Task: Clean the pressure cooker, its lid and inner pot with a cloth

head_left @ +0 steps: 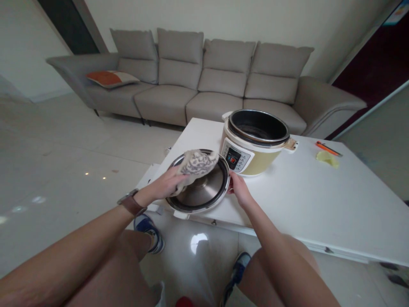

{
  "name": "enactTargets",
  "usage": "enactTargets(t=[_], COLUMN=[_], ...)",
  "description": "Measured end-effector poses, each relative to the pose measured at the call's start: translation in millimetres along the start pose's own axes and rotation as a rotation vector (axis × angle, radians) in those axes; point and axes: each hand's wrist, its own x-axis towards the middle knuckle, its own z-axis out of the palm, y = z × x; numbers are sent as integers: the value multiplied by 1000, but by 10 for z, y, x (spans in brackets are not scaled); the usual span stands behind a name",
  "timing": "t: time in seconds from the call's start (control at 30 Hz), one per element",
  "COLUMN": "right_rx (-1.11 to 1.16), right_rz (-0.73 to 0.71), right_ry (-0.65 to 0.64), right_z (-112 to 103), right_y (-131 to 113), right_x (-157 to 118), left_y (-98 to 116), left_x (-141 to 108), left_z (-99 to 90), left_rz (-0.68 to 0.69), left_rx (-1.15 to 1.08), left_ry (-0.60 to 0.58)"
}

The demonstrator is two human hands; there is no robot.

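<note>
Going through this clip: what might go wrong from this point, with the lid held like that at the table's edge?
Two risks seem plausible. The lid is at the near edge of the white table, and the right hand grips only its rim; a push from the left hand with the cloth might tip it toward the floor. The lid is also close to the uncovered cooker, so a swing might knock it.
</note>
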Motion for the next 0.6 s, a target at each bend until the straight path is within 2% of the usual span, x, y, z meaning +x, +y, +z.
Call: enactTargets(t=[0.1,0.17,0.23,0.37,0.57,0.6], right_rx=[0,-3,-7,-46,-49,-49], right_rz=[12,23,24,-4,-19,-18], right_ry=[6,20,27,34,38,38], right_z=[-6,-9,-14,-25,-23,-21], right_y=[20,25,20,-6,-25,-26], right_x=[8,12,12,3,-13,-15], left_y=[102,163,208,236,135,111], left_x=[-59,-78,-81,-81,-84,-76], left_z=[194,305,359,284,32,-18], left_rz=[37,78,112,93,-65,-81], left_rx=[107,152,164,132,60,34], left_ry=[-268,-373,-424,-443,-374,-327])
